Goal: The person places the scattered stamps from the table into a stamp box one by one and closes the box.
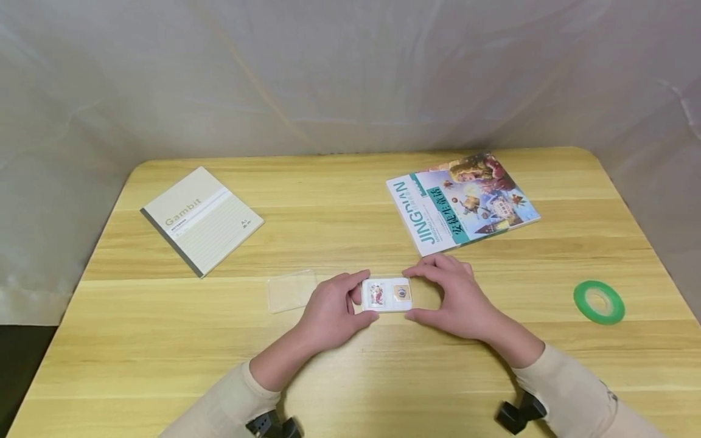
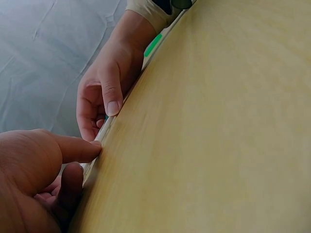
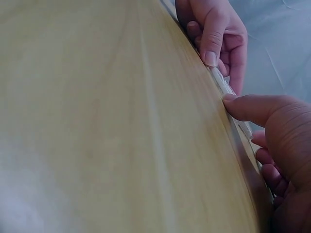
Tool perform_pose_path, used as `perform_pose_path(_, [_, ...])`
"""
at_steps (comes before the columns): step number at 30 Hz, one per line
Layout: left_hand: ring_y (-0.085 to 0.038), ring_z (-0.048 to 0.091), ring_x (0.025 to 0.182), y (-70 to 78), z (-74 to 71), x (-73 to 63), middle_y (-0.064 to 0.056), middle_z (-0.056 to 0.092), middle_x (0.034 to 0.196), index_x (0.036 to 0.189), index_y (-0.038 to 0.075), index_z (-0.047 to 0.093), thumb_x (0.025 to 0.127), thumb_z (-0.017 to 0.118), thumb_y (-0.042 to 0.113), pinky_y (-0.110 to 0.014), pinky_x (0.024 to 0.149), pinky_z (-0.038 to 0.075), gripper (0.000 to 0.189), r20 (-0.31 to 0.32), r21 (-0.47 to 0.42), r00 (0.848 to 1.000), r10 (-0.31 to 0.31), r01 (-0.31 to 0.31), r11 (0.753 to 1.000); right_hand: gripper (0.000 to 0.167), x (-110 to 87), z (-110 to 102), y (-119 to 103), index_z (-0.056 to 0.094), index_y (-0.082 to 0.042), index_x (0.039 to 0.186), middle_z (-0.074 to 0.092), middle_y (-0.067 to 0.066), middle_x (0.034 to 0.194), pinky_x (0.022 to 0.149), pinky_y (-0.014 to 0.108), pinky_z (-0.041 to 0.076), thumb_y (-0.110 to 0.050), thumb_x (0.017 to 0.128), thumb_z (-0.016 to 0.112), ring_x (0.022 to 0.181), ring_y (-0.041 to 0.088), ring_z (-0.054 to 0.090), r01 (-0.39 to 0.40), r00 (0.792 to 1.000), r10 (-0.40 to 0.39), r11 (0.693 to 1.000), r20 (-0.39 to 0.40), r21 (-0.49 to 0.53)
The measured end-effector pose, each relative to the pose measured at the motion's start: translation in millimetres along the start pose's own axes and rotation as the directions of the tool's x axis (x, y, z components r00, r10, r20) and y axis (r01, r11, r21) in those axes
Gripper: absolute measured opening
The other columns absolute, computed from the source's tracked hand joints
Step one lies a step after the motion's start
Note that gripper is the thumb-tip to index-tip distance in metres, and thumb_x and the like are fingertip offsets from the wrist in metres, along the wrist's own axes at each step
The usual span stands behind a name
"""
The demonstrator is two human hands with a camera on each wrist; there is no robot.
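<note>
A small flat white case [image 1: 387, 298] lies on the table before me in the head view. It shows two small printed squares side by side, a red-patterned one [image 1: 376, 295] on the left and a tan one [image 1: 402, 293] on the right. My left hand [image 1: 331, 310] pinches its left end between thumb and fingers. At the opposite end, my right hand [image 1: 454, 298] grips the right corners the same way. A clear plastic rectangle [image 1: 290, 292], perhaps a lid, lies left of the case, partly behind my left hand. Both wrist views show the case only edge-on.
On the wooden table [image 1: 339, 395], a Gambit notebook [image 1: 202, 220] lies at the back left. A colourful book [image 1: 465, 204] lies at the back right, just beyond my right hand. Farther right is a green tape roll [image 1: 612, 304]. A grey sheet [image 1: 350, 73] hangs behind the table.
</note>
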State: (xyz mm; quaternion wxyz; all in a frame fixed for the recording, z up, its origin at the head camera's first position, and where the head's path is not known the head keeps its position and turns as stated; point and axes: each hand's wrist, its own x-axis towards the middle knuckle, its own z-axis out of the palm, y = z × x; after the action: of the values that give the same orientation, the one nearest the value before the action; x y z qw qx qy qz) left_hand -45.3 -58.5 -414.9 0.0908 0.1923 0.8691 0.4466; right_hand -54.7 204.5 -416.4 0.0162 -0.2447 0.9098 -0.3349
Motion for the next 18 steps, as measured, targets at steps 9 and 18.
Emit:
perform_pose_path(9, [-0.006, 0.051, 0.057, 5.1, -4.9, -8.4, -0.001, 0.055, 0.085, 0.133, -0.006, 0.059, 0.072, 0.087, 0.001, -0.025, 0.053, 0.047, 0.067, -0.010, -0.088, 1.000, 0.008, -0.009, 0.996, 0.061, 0.2, 1.6, 0.4, 0.070, -0.023, 0.122, 0.056, -0.007, 0.115, 0.083, 0.041, 0.027, -0.043, 0.069, 0.092, 0.109, 0.018, 0.048, -0.011, 1.000, 0.011, 1.000, -0.010, 0.005])
perform_pose_path(18, [-0.013, 0.056, 0.066, -9.2, -39.6, -23.5, -0.005, 0.062, 0.083, 0.110, -0.004, 0.071, 0.071, 0.085, -0.003, -0.025, 0.058, 0.051, 0.042, -0.195, 0.023, 0.968, 0.161, -0.160, 0.987, 0.062, 0.2, 1.4, 0.0, 0.071, -0.023, 0.121, 0.056, -0.007, 0.116, 0.083, 0.041, 0.027, -0.045, 0.068, 0.092, 0.109, 0.019, 0.048, -0.007, 1.000, 0.007, 1.000, -0.020, 0.005])
